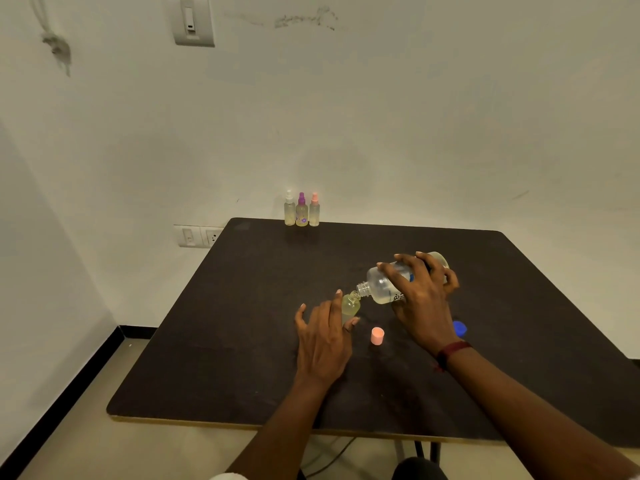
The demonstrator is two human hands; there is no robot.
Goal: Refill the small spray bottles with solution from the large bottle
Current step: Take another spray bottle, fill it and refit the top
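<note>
**Mid-pour: fourth small bottle being filled, three capped at the back**

At the centre of the dark matte bench (242, 341), pouring looks underway. Right hand (420, 299) is wrapped over the large clear plastic bottle (382, 284), grasping it from above, fingers spread across its body. Left hand (323, 341) steadies the small open clear spray bottle with yellowish liquid (350, 304), pinched between thumb and fingers; its lower part is hidden behind the hand.

Orientation: large bottle lies tipped close to horizontal, long axis running right-to-left, base up toward the far right, uncapped threaded neck pointing left and slightly down, right at the small bottle's mouth. Whether the rims touch, cannot tell. Remaining pale liquid pools in its lower side. Small bottle stands near upright, mouth leaning slightly right toward the neck.

Progress, judged: three small capped spray bottles (301, 211) (white, purple, pink tops) stand touching in a row at the far bench edge by the wall, all showing liquid, probably done. Current bottle appears largely filled, exact level unclear. Left to do: finish pour, refit sprayer top, recap large bottle. Pink cylindrical cap (377, 336) stands loose on the bench just beside the left hand; blue cap (460, 328) sits partly hidden behind the right wrist.
</note>
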